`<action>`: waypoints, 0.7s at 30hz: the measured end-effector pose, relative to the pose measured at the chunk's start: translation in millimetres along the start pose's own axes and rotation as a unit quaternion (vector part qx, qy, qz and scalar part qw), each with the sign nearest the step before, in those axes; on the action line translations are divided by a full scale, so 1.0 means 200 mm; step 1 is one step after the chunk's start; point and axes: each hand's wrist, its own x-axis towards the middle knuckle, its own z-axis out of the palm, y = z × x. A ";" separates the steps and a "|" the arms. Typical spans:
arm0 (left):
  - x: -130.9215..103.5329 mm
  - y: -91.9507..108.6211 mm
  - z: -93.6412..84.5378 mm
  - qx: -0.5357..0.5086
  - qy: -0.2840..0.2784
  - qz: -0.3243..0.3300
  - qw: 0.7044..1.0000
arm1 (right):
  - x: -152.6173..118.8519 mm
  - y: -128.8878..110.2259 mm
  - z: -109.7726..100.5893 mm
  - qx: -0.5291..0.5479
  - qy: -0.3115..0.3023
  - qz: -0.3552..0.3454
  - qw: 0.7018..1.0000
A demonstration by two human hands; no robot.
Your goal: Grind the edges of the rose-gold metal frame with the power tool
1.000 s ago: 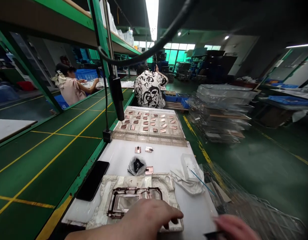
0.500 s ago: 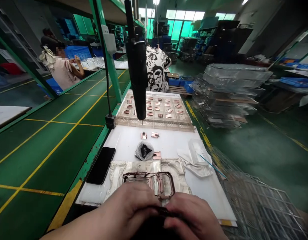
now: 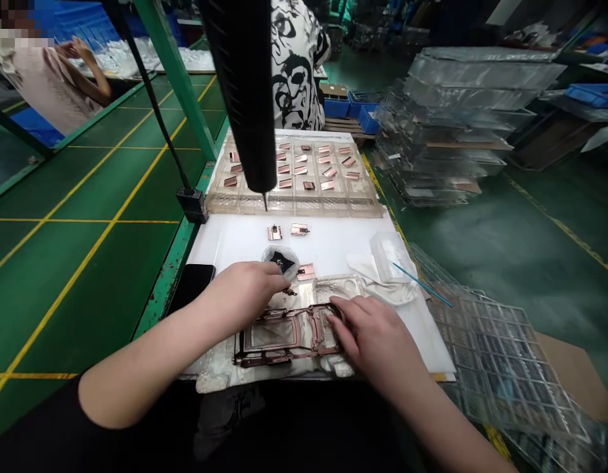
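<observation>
A copper-coloured metal frame (image 3: 279,335) lies in a pale moulded fixture (image 3: 219,374) on the white bench top (image 3: 333,246). My left hand (image 3: 244,292) reaches over the frame's far edge, fingertips pinched on a small dark part beside a little bag of dark bits (image 3: 281,259). My right hand (image 3: 373,338) rests on the frame's right end, fingers pressing it down. A black electric screwdriver (image 3: 247,98) hangs above, tip down, just beyond the bag.
A clear tray of small copper plates (image 3: 304,174) sits at the bench's far end; two loose plates (image 3: 286,230) lie before it. A black phone (image 3: 190,282) lies left. Clear gridded trays (image 3: 501,368) stack at right. Two other people work farther back.
The view has dropped and moved closer to the bench. My hands moved apart: the left went forward to the bag, the right settled on the frame's right end.
</observation>
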 end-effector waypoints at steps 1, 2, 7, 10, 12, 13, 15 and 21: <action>0.04 -0.02 0.00 0.003 -0.036 0.008 0.999 | 0.00 0.01 0.02 -0.006 -0.010 0.006 1.000; 0.07 -0.03 0.01 -0.007 -0.064 0.023 0.998 | 0.00 0.01 0.03 -0.003 -0.014 0.012 1.000; 0.17 0.00 0.04 -0.109 -0.091 0.089 0.986 | -0.01 0.00 0.06 0.024 -0.011 0.025 0.999; 0.19 0.01 0.04 -0.112 -0.085 0.093 0.986 | -0.01 0.00 0.05 0.030 -0.020 0.026 0.999; 0.20 0.00 0.03 -0.109 -0.097 0.110 0.983 | 0.00 0.00 0.04 0.033 -0.023 0.025 0.999; 0.21 -0.01 0.04 -0.106 -0.105 0.121 0.981 | 0.00 0.00 0.04 0.035 -0.025 0.025 0.999; 0.22 -0.01 0.04 -0.100 -0.117 0.137 0.979 | 0.00 -0.01 0.04 0.043 -0.028 0.025 0.998; 0.25 0.01 0.04 -0.140 -0.118 0.154 0.971 | 0.00 -0.01 0.04 0.050 -0.020 0.023 0.998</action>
